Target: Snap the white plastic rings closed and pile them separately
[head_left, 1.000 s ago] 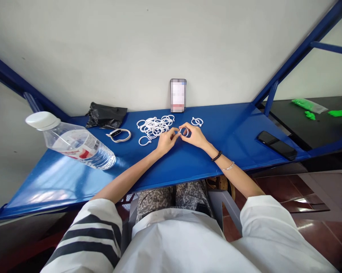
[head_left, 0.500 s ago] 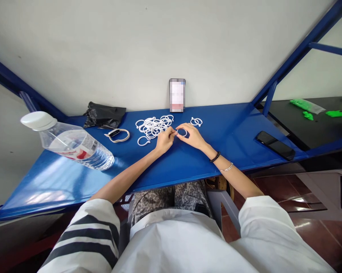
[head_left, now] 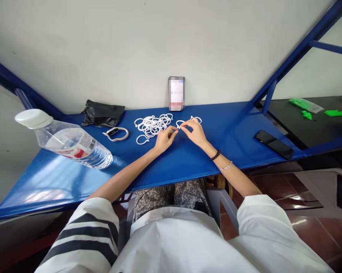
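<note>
My right hand (head_left: pixel 196 132) pinches the lower edge of a white open-close ring (head_left: pixel 179 121) between thumb and fingertips, just above the blue tabletop. Behind its fingers, another white ring (head_left: pixel 198 118) shows partly; the hand covers the rest. My left hand (head_left: pixel 165 139) is closed, thumb and forefinger tips brought together near the right fingertips, with nothing visible in them. Close beyond the left hand lies a tangled pile of white rings (head_left: pixel 152 124), each with a small knob. One single ring (head_left: pixel 142 140) lies at the pile's near edge.
A phone (head_left: pixel 176 94) leans upright against the wall. To the left are a watch (head_left: pixel 117 134), a black plastic bag (head_left: pixel 104 113) and a tall water bottle (head_left: pixel 74 142). A dark phone (head_left: pixel 274 144) lies at the right; green pieces (head_left: pixel 306 105) rest on the neighbouring black table.
Both hands held the ring together; now my hands are slightly apart. My right hand has moved up and right with the ring, towards the rings lying there.
</note>
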A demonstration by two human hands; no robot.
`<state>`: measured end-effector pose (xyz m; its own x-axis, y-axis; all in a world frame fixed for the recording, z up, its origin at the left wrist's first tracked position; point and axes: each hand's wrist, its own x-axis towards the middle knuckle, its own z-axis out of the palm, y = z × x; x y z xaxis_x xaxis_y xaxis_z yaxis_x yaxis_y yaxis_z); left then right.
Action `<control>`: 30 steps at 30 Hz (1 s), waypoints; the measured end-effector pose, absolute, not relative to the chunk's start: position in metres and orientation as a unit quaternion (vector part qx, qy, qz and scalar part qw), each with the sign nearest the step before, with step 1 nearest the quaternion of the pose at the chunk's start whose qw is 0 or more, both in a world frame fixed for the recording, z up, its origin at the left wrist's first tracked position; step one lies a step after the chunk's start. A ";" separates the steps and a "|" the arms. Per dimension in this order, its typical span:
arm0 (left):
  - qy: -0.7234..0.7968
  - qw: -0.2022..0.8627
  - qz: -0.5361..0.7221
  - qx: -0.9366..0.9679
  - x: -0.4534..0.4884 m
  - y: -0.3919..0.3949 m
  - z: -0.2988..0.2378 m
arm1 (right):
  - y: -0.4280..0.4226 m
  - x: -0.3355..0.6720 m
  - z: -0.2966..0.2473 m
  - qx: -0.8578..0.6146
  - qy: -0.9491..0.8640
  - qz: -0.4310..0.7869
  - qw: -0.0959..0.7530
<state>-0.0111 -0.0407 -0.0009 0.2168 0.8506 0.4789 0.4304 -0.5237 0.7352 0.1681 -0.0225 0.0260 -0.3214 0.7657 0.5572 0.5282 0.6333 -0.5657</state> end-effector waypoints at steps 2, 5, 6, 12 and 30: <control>0.431 0.219 0.448 0.752 -0.011 -0.040 -0.003 | -0.023 0.168 0.025 -0.403 -0.801 0.166 0.409; 0.436 0.216 0.452 0.748 -0.010 -0.039 -0.004 | -0.024 0.166 0.024 -0.400 -0.799 0.193 0.406; 0.437 0.216 0.453 0.746 -0.010 -0.039 -0.004 | -0.025 0.166 0.024 -0.398 -0.798 0.199 0.406; 0.428 0.225 0.446 0.753 -0.011 -0.041 -0.001 | -0.026 0.166 0.028 -0.375 -0.804 0.220 0.405; 0.413 0.195 0.433 0.777 -0.010 -0.041 -0.001 | -0.030 0.168 0.027 -0.363 -0.820 0.245 0.369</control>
